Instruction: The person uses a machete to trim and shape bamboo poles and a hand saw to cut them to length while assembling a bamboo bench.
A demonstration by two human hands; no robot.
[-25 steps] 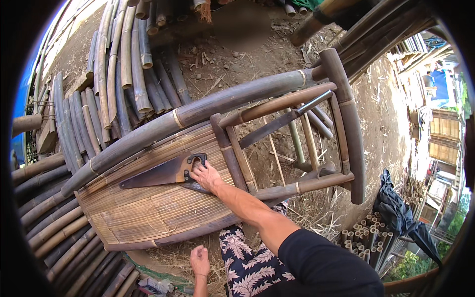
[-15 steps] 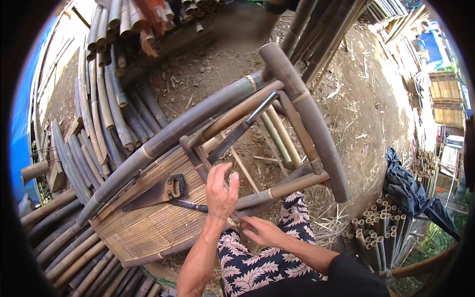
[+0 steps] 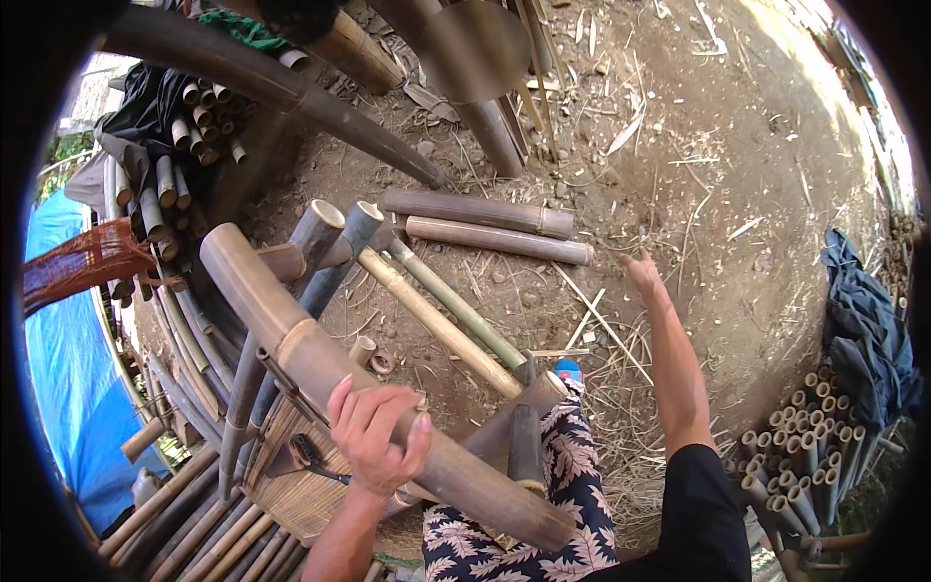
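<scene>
My left hand is wrapped round the thick bamboo crosspiece of a chair frame, which slants across the middle of the view. Other poles join below it, including a dark bluish side pole and a short upright stub. My right arm stretches away over the dirt floor, and the right hand is low near the ground with its fingers reaching out; I see nothing held in it. The saw handle shows on the slatted bamboo panel, partly hidden by the frame.
Two cut bamboo lengths lie on the dirt ahead. Bamboo shavings litter the floor. Bundled poles and a dark cloth stand at the right. More poles and a blue tarp are on the left.
My left hand has taken hold of the crosspiece, and the chair frame has turned and tipped toward me. The right hand has left my lap and reached forward right. The view has shifted.
</scene>
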